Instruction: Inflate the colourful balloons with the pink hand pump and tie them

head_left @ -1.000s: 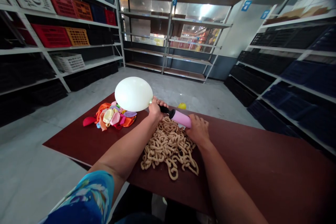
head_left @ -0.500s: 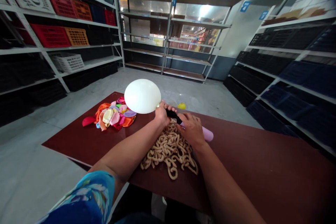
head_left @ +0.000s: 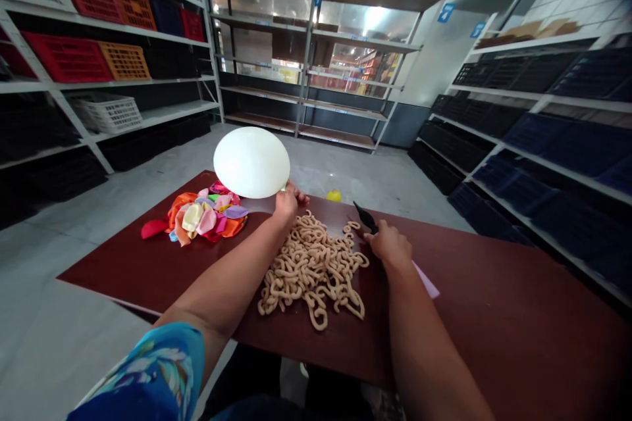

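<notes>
My left hand (head_left: 287, 202) pinches the neck of an inflated white balloon (head_left: 251, 162), which floats above the far side of the dark red table (head_left: 494, 322). My right hand (head_left: 392, 247) is closed round a pink hand pump (head_left: 425, 283); its black nozzle (head_left: 366, 217) points away from me and is clear of the balloon. Between my hands lies a heap of tan plastic chain (head_left: 313, 268). A pile of flat coloured balloons (head_left: 200, 217) sits left of my left hand.
A small yellow balloon (head_left: 334, 195) lies on the grey floor beyond the table. Metal shelving lines the room: red, orange and white crates (head_left: 93, 52) at left, dark bins (head_left: 538, 131) at right, mostly bare shelves (head_left: 316, 66) at the back.
The pump's nozzle has come out of the balloon. My right hand has carried the pump right and towards me, while my left hand keeps the balloon's neck pinched and has drifted slightly left.
</notes>
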Motion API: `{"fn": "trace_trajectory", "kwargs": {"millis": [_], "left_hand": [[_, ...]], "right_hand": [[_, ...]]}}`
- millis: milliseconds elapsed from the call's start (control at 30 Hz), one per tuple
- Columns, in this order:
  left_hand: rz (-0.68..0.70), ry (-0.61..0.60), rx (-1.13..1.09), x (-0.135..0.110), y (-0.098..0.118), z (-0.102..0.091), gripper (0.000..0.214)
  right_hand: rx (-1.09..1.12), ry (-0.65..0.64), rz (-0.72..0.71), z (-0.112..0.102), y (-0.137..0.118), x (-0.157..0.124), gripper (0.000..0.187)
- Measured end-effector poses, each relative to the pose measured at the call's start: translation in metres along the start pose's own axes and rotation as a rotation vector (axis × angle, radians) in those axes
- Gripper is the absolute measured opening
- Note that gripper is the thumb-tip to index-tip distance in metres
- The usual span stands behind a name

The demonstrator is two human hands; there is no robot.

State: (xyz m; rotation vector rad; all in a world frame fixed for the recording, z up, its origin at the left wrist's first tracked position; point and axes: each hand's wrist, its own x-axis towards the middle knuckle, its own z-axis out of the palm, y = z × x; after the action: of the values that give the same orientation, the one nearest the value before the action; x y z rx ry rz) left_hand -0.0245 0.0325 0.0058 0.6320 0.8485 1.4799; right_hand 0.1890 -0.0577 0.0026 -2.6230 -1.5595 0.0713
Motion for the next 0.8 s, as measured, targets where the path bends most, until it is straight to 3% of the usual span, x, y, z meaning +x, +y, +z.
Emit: {"fn": "trace_trajectory", "kwargs": {"millis": [200,367,467,533,633,700,800], "left_hand": [[0.030,-0.162,0.073,-0.014,-0.001,0.008,0.045],[0.007,-0.265,0.130,-0.025,0.001,0.013,0.045],[0.002,-0.295,0.184,-0.029,0.002,0.014,0.046],[-0.015,-0.319,0.234,-0.031,0.001,0.013,0.047],[0.030,-0.379,0.392,-0.032,-0.003,0.011,0.044],[0.128,-0.447,0.553,-0.032,-0.007,0.009,0.038],[0.279,-0.597,0.721,-0.032,-0.014,0.007,0.020]], "right_hand": [[-0.019,-0.077,-0.006,0.001,-0.001,0.002,0.051],[-0.002,0.023,-0.023,0.003,-0.004,-0.002,0.057],[0.036,0.179,-0.070,0.006,-0.008,-0.005,0.053],[0.111,0.365,-0.202,0.007,-0.015,-0.007,0.044],[0.305,0.586,-0.532,0.007,-0.029,-0.014,0.031],[0.438,0.618,-0.722,0.008,-0.039,-0.020,0.030],[0.620,0.567,-0.838,0.012,-0.047,-0.026,0.038]]}}
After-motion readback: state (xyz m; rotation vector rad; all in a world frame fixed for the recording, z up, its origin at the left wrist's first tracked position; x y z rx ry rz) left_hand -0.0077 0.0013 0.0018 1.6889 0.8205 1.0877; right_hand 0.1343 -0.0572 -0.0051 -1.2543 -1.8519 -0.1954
